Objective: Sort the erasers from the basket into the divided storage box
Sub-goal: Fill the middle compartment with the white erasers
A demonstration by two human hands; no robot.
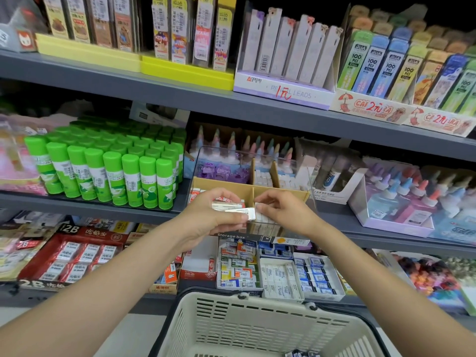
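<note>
Two hands meet over the front of the divided storage box (280,193), which stands on the middle shelf (103,203) between the green glue sticks (108,173) at far left and the glue bottles (412,199) at right. The left hand (216,220) is cupped, its fingers curled round a small stack of sleeved erasers (233,208) held just in front of the box's cardboard dividers (253,194). The right hand (286,211) pinches, between thumb and fingertips, the end of the nearest eraser, a white block that touches the stack. Below, the basket (257,328) hangs near the person; a few dark-wrapped pieces show at its bottom edge, too cut off to identify.

Step in hand, as judged: drawing one eraser off the stack to seat it in the front right compartment, where white blocks already stand in a row. To do this well, the left hand should keep the stack level and steady while the right pulls one piece straight off its end. The piece is best turned to match its neighbours and lowered between the divider and the clear wall. It should not be dropped, since a tilted block would jam the row. The compartment should be checked against the eraser's type first.
</note>
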